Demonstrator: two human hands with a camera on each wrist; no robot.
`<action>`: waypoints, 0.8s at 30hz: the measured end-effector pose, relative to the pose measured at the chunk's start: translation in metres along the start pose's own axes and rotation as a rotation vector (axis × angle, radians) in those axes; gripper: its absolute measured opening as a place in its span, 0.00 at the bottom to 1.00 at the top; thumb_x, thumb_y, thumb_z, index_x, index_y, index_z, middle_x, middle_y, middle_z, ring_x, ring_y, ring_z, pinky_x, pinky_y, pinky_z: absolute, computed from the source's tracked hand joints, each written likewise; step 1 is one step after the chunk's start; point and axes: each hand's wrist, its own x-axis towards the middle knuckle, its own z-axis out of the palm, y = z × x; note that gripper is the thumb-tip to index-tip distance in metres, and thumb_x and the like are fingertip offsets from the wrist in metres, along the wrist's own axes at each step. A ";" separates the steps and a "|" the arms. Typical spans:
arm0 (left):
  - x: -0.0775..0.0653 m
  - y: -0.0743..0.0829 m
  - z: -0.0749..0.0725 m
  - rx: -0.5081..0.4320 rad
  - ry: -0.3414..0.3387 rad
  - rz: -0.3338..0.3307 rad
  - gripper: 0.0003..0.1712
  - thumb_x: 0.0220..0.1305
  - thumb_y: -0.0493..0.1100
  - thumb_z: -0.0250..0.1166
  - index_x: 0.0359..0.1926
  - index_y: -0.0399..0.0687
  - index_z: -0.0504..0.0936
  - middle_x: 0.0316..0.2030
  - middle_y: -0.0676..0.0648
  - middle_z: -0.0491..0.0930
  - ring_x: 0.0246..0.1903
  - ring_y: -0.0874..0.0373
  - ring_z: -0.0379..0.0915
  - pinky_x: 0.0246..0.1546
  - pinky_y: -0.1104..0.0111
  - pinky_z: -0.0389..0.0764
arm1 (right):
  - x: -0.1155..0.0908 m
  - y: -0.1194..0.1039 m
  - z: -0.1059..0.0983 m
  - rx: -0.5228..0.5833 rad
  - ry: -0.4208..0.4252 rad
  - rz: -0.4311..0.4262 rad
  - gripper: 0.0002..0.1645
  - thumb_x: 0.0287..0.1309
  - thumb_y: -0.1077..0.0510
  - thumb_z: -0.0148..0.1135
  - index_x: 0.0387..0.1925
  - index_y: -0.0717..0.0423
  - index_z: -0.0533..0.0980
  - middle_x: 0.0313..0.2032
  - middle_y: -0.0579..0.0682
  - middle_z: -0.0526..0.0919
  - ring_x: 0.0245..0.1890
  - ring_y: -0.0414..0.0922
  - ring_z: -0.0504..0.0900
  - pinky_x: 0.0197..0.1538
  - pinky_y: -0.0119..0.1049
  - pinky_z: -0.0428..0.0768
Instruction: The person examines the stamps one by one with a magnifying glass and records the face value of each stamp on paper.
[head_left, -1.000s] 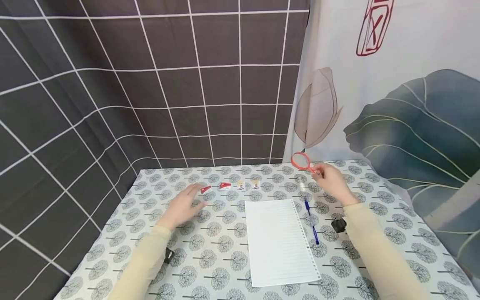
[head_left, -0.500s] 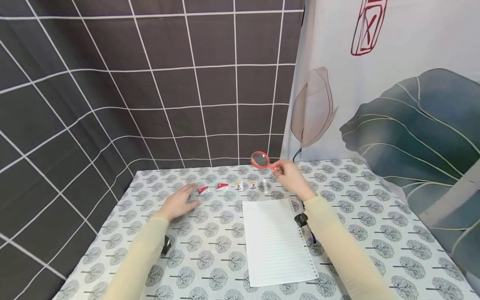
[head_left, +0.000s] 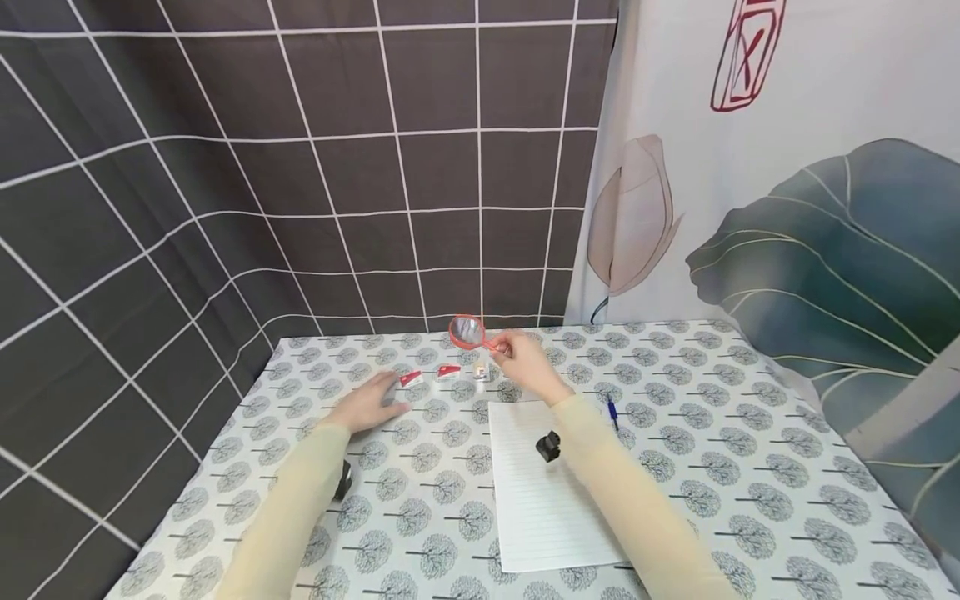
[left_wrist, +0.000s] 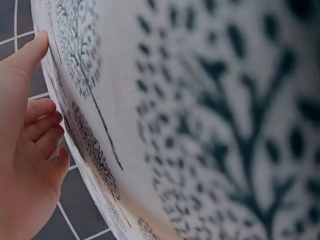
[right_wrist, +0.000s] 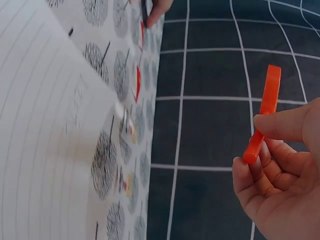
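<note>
My right hand (head_left: 525, 362) pinches the handle of a red-rimmed magnifying glass (head_left: 467, 332), held up over a row of small cards at the back of the table. In the right wrist view, thumb and fingers close on its red handle (right_wrist: 270, 90), seen edge-on. Under the lens lies a red-and-white card (head_left: 448, 372); right of it is a small card with a picture (head_left: 481, 372). Another picture card (right_wrist: 125, 184) shows in the right wrist view. My left hand (head_left: 367, 404) rests on the tablecloth with loose fingers, fingertips beside the leftmost red-and-white card (head_left: 411, 378).
A lined sheet of paper (head_left: 540, 508) with punched holes lies in front, partly under the right forearm. A blue pen (head_left: 612, 412) shows to its right, partly covered by the sleeve. Dark grid curtain (head_left: 360, 167) stands behind the tree-print tablecloth (head_left: 420, 500).
My right hand has carried the magnifying glass leftward, from the right of the cards to above the red-and-white ones. The left hand has stayed nearly in place.
</note>
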 end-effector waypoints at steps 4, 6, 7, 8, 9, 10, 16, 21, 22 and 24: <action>0.002 0.002 0.001 0.014 -0.023 -0.013 0.50 0.68 0.65 0.60 0.74 0.32 0.60 0.74 0.32 0.57 0.73 0.36 0.53 0.72 0.43 0.57 | 0.003 -0.008 0.016 0.023 -0.006 -0.010 0.10 0.65 0.63 0.64 0.47 0.62 0.80 0.34 0.50 0.80 0.31 0.43 0.75 0.36 0.34 0.77; 0.002 0.002 0.002 0.017 -0.024 -0.020 0.50 0.69 0.66 0.59 0.74 0.32 0.60 0.74 0.31 0.57 0.73 0.36 0.52 0.72 0.43 0.57 | 0.004 -0.011 0.023 0.022 0.001 -0.015 0.09 0.65 0.63 0.64 0.46 0.61 0.81 0.34 0.50 0.79 0.31 0.43 0.75 0.35 0.34 0.76; 0.002 0.003 0.002 0.010 -0.022 -0.022 0.50 0.69 0.66 0.59 0.74 0.32 0.60 0.74 0.31 0.57 0.73 0.35 0.52 0.72 0.42 0.57 | 0.005 -0.012 0.027 0.016 0.000 -0.017 0.09 0.65 0.63 0.64 0.46 0.60 0.81 0.34 0.50 0.79 0.31 0.43 0.75 0.34 0.34 0.75; 0.002 0.003 0.002 0.006 -0.018 -0.020 0.50 0.69 0.65 0.60 0.74 0.31 0.60 0.74 0.31 0.58 0.73 0.35 0.52 0.72 0.42 0.57 | 0.006 -0.013 0.031 0.019 -0.003 -0.019 0.08 0.65 0.63 0.64 0.45 0.60 0.81 0.34 0.49 0.80 0.31 0.43 0.75 0.34 0.34 0.76; 0.001 0.004 0.002 0.003 -0.016 -0.021 0.49 0.69 0.65 0.60 0.74 0.32 0.60 0.74 0.31 0.58 0.73 0.35 0.52 0.72 0.42 0.57 | 0.006 -0.014 0.035 0.018 -0.007 -0.020 0.08 0.65 0.63 0.64 0.45 0.59 0.81 0.35 0.49 0.80 0.31 0.42 0.75 0.35 0.33 0.76; 0.001 0.004 0.002 0.001 -0.015 -0.021 0.49 0.69 0.65 0.60 0.74 0.32 0.60 0.74 0.31 0.58 0.73 0.35 0.52 0.72 0.42 0.57 | 0.007 -0.016 0.038 0.016 -0.012 -0.018 0.08 0.65 0.62 0.64 0.45 0.59 0.81 0.35 0.49 0.81 0.31 0.42 0.75 0.35 0.33 0.76; 0.002 0.003 0.003 0.015 -0.020 -0.026 0.50 0.68 0.66 0.60 0.75 0.33 0.59 0.74 0.32 0.58 0.73 0.36 0.53 0.72 0.42 0.57 | 0.011 -0.022 0.059 0.028 -0.039 -0.003 0.08 0.66 0.61 0.63 0.45 0.58 0.81 0.36 0.49 0.81 0.32 0.42 0.76 0.38 0.34 0.78; 0.003 0.004 0.004 0.049 -0.027 -0.030 0.50 0.69 0.67 0.58 0.75 0.33 0.59 0.74 0.32 0.58 0.73 0.36 0.54 0.72 0.43 0.58 | 0.011 -0.023 0.075 0.046 -0.076 0.013 0.08 0.66 0.61 0.63 0.45 0.57 0.80 0.36 0.48 0.80 0.32 0.41 0.76 0.36 0.32 0.78; 0.003 0.005 0.004 0.057 -0.025 -0.028 0.50 0.69 0.67 0.57 0.75 0.33 0.59 0.74 0.32 0.58 0.73 0.36 0.54 0.71 0.43 0.59 | 0.010 -0.023 0.078 0.059 -0.085 0.020 0.08 0.66 0.62 0.63 0.45 0.58 0.80 0.36 0.48 0.80 0.31 0.40 0.76 0.36 0.32 0.78; 0.003 0.008 0.003 0.063 -0.020 -0.026 0.50 0.69 0.67 0.57 0.74 0.33 0.60 0.73 0.32 0.58 0.72 0.35 0.55 0.71 0.42 0.59 | 0.008 -0.021 0.083 0.084 -0.090 0.025 0.09 0.66 0.62 0.63 0.46 0.58 0.80 0.36 0.48 0.80 0.30 0.40 0.76 0.34 0.31 0.78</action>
